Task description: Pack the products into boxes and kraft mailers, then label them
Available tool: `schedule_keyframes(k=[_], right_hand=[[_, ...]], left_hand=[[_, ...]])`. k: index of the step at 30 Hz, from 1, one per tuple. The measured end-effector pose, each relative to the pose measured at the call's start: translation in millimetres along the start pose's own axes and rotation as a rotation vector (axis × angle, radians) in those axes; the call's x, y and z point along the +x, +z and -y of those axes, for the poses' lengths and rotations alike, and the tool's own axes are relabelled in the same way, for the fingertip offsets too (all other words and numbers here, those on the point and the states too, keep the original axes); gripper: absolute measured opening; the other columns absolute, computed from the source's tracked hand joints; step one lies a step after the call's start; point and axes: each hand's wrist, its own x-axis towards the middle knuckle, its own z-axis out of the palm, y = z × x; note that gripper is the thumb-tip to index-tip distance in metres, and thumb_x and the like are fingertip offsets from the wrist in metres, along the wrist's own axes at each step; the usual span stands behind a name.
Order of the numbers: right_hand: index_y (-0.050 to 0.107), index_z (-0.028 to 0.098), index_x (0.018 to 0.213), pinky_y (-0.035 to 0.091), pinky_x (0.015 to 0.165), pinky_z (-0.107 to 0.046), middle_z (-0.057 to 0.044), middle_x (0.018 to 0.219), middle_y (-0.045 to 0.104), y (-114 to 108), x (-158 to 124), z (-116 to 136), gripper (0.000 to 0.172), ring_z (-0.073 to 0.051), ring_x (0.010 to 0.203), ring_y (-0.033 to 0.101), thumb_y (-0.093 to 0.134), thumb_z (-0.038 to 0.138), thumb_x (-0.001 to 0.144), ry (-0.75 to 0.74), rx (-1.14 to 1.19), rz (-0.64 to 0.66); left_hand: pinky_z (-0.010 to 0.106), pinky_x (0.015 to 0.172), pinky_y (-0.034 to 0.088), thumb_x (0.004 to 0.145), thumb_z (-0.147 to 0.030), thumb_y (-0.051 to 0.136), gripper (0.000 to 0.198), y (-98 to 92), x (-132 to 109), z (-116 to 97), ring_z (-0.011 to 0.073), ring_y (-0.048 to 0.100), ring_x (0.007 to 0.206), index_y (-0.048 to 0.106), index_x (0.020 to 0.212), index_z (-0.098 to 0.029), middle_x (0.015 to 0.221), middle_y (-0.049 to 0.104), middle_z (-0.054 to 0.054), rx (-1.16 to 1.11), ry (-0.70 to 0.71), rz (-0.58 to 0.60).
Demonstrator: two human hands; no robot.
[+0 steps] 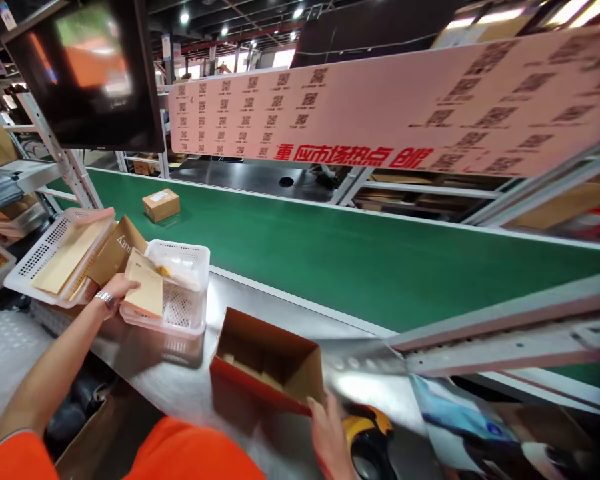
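Note:
My left hand (pixel 119 288), with a metal watch at the wrist, is closed on the edge of a beige card (pixel 145 293). The card tilts over a white plastic basket (pixel 206 280), covering part of it. Inside that basket lies a small clear packet (pixel 183 275). Just left of my hand a brown cardboard piece with printed letters (pixel 117 253) leans against another white basket (pixel 27 257). My right hand (pixel 330 433) grips the right end of an open-topped red cardboard box (pixel 260 387), thumb at its rim. The box's visible interior is bare brown card.
Beyond the metal table (pixel 180 380) runs a green conveyor belt (pixel 300 247) carrying a small brown carton (pixel 161 205). A yellow-and-black handheld scanner (pixel 373 433) is beside my right hand. Above hang a code-printed board (pixel 370 100) and a monitor (pixel 85 80). A white metal post (pixel 505 333) crosses at right.

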Motion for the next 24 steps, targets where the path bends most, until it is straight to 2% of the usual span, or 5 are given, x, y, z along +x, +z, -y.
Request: schedule_keyframes(k=[4,7,12,17,24], right_hand=[[0.069,0.019,0.139,0.059,0.118,-0.057,-0.020,0.138,0.080,1,-3,18,0.076,-0.044,0.136,0.073,0.055,0.068,0.082,0.029,0.091,0.047],[0.070,0.017,0.144,0.057,0.123,-0.056,-0.021,0.146,0.079,1,-5,26,0.082,-0.042,0.144,0.070,0.055,0.069,0.083,-0.010,0.123,0.067],[0.071,0.021,0.150,0.051,0.131,-0.055,-0.017,0.157,0.074,4,-3,22,0.084,-0.037,0.155,0.063,0.051,0.077,0.090,-0.062,0.137,0.068],[0.074,0.018,0.149,0.045,0.137,-0.056,-0.020,0.160,0.072,5,0,27,0.096,-0.038,0.156,0.062,0.047,0.089,0.090,-0.093,0.210,0.090],[0.081,0.018,0.135,0.049,0.133,-0.059,-0.020,0.147,0.080,2,-3,46,0.093,-0.040,0.148,0.068,0.047,0.093,0.092,-0.119,0.286,0.019]], left_hand=[[0.044,0.091,0.068,0.073,-0.044,0.093,0.051,-21.3,-50,-20,0.0334,0.082,0.104,0.072,0.110,-0.016,0.113,0.086,0.015,0.015,0.297,-0.080],[0.043,0.089,0.068,0.073,-0.059,0.093,0.064,-4.0,-93,-44,0.0334,0.081,0.106,0.069,0.119,-0.021,0.119,0.085,0.013,0.115,0.515,-0.084],[0.035,0.083,0.062,0.086,-0.059,0.083,0.046,75.1,-138,-80,0.0263,0.077,0.095,0.067,0.113,-0.024,0.106,0.083,0.005,0.305,0.815,0.356],[0.031,0.074,0.049,0.088,-0.049,0.076,0.032,157.8,-123,-97,0.0230,0.069,0.080,0.058,0.101,-0.026,0.088,0.075,0.001,0.634,0.952,0.680],[0.035,0.084,0.054,0.081,-0.041,0.087,0.043,241.6,-98,-97,0.0315,0.077,0.104,0.065,0.114,-0.025,0.115,0.082,0.011,1.051,0.772,0.743]])
